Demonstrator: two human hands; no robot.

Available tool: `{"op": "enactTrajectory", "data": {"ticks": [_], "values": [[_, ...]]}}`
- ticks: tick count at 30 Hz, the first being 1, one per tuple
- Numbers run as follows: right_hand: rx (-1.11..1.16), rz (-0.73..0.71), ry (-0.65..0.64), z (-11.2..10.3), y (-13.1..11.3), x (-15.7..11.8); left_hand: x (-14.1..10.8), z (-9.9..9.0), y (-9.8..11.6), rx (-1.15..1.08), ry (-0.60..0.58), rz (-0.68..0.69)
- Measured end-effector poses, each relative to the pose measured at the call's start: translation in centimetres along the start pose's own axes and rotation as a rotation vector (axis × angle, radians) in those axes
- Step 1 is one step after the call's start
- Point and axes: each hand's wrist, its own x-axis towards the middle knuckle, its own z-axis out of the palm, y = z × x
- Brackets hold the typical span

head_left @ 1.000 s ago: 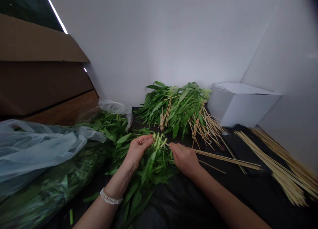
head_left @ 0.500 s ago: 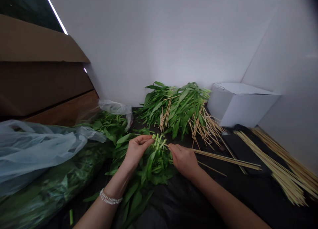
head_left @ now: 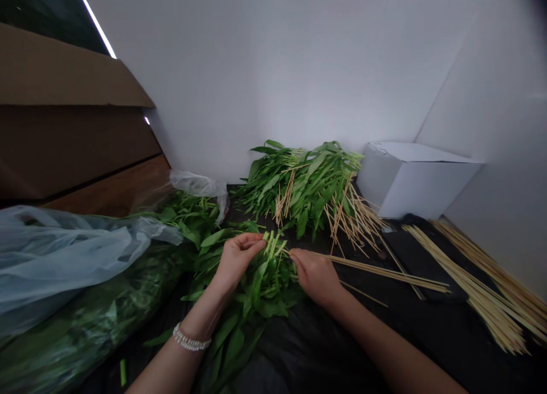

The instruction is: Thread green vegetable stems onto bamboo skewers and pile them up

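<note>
Between my hands, several pale green stems of leafy greens [head_left: 273, 247] lie side by side, their leaves hanging down toward me. My left hand [head_left: 240, 257], with a beaded bracelet at the wrist, pinches the stem at the left end of the row. A thin wooden skewer [head_left: 287, 250] shows at the right of the stems; its tip is hidden among them. My right hand [head_left: 316, 273] is closed on the skewer. More skewers [head_left: 384, 271] stretch out to the right from behind that hand; whether it holds these too I cannot tell.
Skewered greens [head_left: 311, 183] are heaped against the wall. Bundles of loose skewers [head_left: 470, 286] lie at the right, below a white box [head_left: 427, 177]. A plastic bag of greens [head_left: 94, 303] fills the left side, near a cardboard box [head_left: 72, 149]. Loose greens [head_left: 231, 331] lie beneath my hands.
Almost nothing differs. Both hands keep their grip and place, with only a very slight shift of the right hand.
</note>
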Motion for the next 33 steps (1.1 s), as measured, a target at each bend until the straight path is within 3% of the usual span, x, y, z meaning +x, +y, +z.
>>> {"op": "enactTrajectory", "data": {"ticks": [7,14,25,33], "values": [[-0.039,-0.057,0.031,-0.42,0.03,0.02,0.02,-0.09,-0.01,-0.005,-0.013,-0.006],[0.055,0.016,-0.064,-0.38,-0.19,0.07,-0.14,0.02,0.26,-0.028,-0.035,-0.04],[0.008,-0.066,0.035,-0.1,-0.15,0.08,-0.31,-0.33,0.36,-0.081,-0.118,-0.117],[0.019,-0.056,-0.006,-0.17,-0.22,-0.05,-0.54,-0.01,0.79,-0.052,-0.136,-0.111]]}}
